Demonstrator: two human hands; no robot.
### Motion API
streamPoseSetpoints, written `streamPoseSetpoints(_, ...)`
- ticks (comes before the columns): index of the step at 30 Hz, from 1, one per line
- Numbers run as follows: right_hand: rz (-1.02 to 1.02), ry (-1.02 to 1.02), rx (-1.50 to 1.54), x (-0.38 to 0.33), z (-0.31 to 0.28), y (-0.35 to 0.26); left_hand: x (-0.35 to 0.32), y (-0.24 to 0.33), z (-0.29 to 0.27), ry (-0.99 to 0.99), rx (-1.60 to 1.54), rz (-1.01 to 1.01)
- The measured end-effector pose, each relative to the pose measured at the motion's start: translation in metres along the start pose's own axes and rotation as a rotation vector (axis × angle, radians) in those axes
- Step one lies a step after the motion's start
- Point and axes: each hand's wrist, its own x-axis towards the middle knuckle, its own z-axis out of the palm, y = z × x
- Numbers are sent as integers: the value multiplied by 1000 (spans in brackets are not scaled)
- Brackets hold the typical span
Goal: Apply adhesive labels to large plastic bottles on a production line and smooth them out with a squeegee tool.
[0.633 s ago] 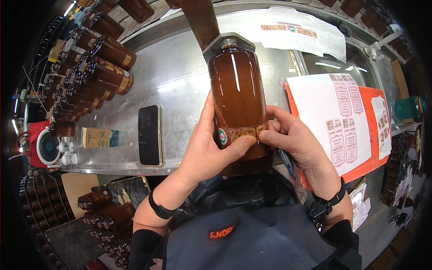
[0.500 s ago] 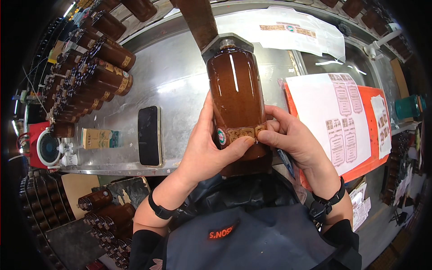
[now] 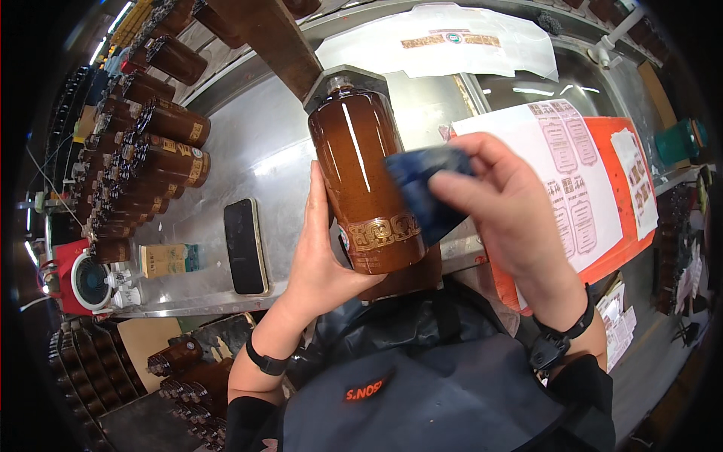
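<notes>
A large brown glossy bottle (image 3: 358, 166) lies with its neck pointing away from me, fitted into a dark angular holder (image 3: 315, 84). Around its near end runs a gold patterned label band (image 3: 384, 232), with a round green and white mark at its left. My left hand (image 3: 320, 256) is wrapped round the bottle's left side and lower end, thumb near the base. In my right hand (image 3: 493, 200) a dark blue cloth (image 3: 431, 192) is pinched between thumb and fingers. The cloth is over the bottle's right side and blurred; whether it touches the glass I cannot tell.
A phone (image 3: 245, 245) and a small box (image 3: 167, 259) lie on the metal table at left, near rows of brown bottles (image 3: 162, 158). Right, printed label sheets (image 3: 553, 169) cover an orange board (image 3: 636, 135). A white sheet (image 3: 482, 56) with one label lies at the back.
My right hand has left the label band and lifted up and right, now with the blue cloth showing in it. My left hand stays on the bottle. The whole view has shifted slightly.
</notes>
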Motion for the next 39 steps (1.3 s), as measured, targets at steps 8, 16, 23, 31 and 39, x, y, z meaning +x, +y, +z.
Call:
streamPoseSetpoints(8,212,9,-658,-2,-59,10,-2,-12,-2,-71,-143,-70)
streamPoseSetpoints(16,77,-63,-451,10,-34,3,3,-17,-2,-112,-222,-57)
streamPoseSetpoints(23,-100,-119,-730,20,-25,-11,4,-8,-5,-80,-176,-3)
streamPoseSetpoints(31,-982,-636,-1310,-7,9,-20,5,27,-16,31,218,5)
streamPoseSetpoints(39,-908,-498,-1457,-21,14,-39,-2,30,-9,133,300,129)
